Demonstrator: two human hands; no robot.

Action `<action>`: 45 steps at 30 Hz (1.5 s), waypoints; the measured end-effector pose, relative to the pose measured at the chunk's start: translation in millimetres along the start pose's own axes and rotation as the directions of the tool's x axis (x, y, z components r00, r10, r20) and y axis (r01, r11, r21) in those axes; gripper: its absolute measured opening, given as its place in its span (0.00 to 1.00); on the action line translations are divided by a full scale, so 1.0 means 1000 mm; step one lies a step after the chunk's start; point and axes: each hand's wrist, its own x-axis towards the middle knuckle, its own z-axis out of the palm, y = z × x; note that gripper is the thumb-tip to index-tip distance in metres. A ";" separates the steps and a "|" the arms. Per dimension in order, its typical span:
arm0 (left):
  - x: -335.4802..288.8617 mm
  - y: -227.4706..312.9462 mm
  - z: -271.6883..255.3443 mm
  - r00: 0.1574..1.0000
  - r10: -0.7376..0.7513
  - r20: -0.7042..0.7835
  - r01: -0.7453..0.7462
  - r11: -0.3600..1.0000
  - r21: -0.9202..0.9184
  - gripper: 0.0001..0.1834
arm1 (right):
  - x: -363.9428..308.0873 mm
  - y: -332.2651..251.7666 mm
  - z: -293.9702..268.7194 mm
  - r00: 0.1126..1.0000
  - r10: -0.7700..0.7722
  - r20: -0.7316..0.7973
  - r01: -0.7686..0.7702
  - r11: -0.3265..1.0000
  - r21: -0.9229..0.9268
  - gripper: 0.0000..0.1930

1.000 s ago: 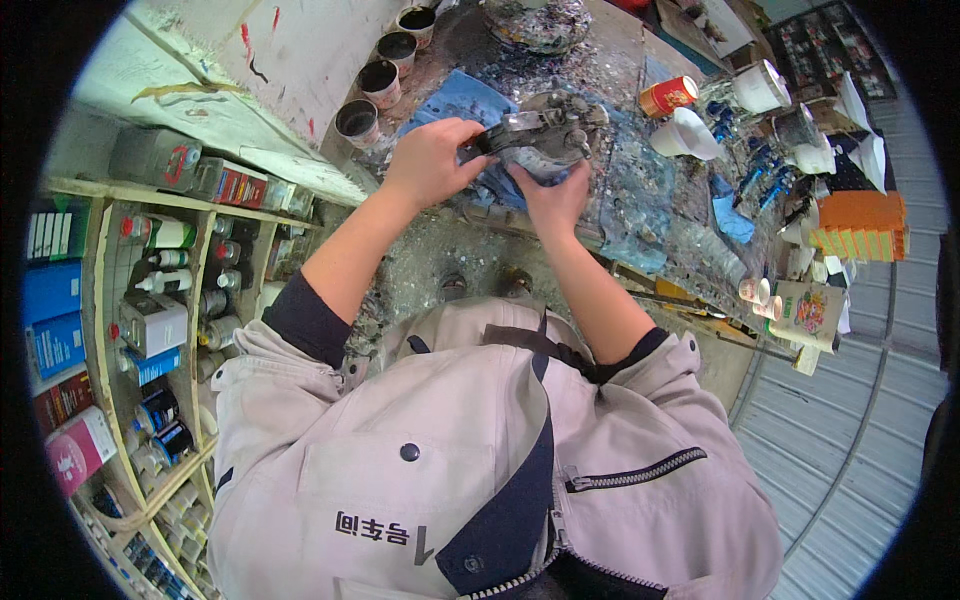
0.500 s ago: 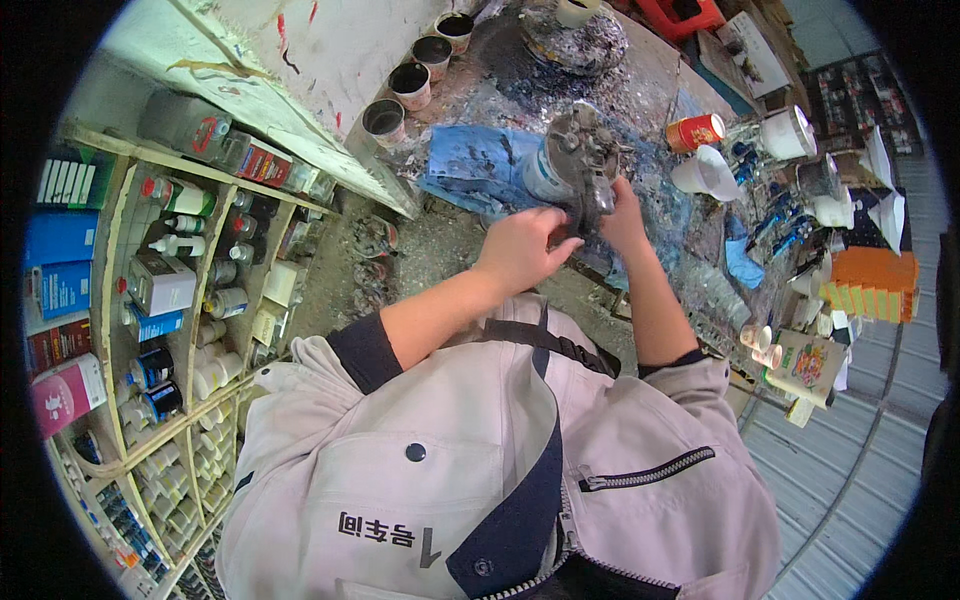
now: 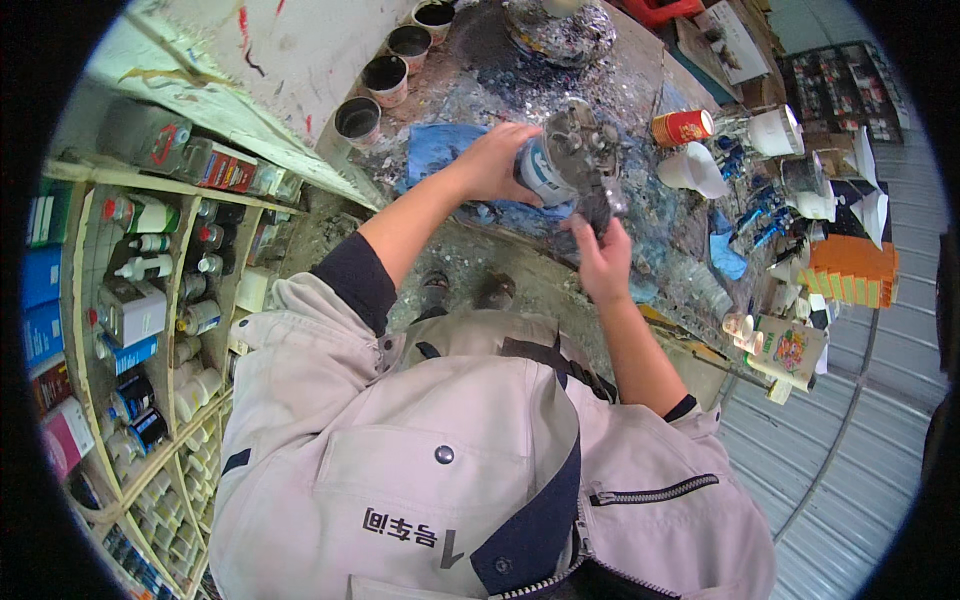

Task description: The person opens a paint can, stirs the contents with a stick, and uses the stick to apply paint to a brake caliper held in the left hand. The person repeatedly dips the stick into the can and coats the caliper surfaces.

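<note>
On the paint-stained workbench (image 3: 640, 80) sits a white and blue paint can (image 3: 545, 178), tilted slightly, with a dark grey, paint-caked metal lid (image 3: 580, 140) on top. My left hand (image 3: 495, 165) is wrapped round the can's left side, its fingertips partly hidden behind it. The lid's grey handle (image 3: 600, 203) sticks out toward me. My right hand (image 3: 604, 262) grips that handle, fingers curled and the thumb along it. Beneath and left of the can lies a blue cloth (image 3: 428, 150), smeared with dark paint.
Several cups of dark paint (image 3: 358, 122) line the wall at the left. A red cup (image 3: 682, 128), a white cup (image 3: 693, 172) and blue-handled tools (image 3: 770, 222) stand right of the can. A shelf (image 3: 95, 300) of bottles and cans fills the left side.
My left hand has moved from the lid handle's near side up to the can's left side. The right hand has come nearer me, now on the handle. The view has shifted slightly.
</note>
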 end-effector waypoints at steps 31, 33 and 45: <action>0.055 0.080 -0.074 0.824 0.502 0.262 -0.552 0.609 0.569 0.19 | 0.021 -0.075 -0.090 0.877 -0.427 0.220 0.386 0.352 -0.853 0.20; 0.068 0.082 -0.071 0.737 0.507 0.447 -0.669 0.447 0.594 0.17 | 0.041 -0.087 -0.091 0.858 -0.350 0.376 0.440 0.120 -0.890 0.21; 0.058 0.100 -0.057 0.856 0.186 0.483 -0.451 0.726 0.519 0.25 | 0.052 -0.091 -0.070 0.948 -0.006 0.317 0.314 0.174 -0.933 0.26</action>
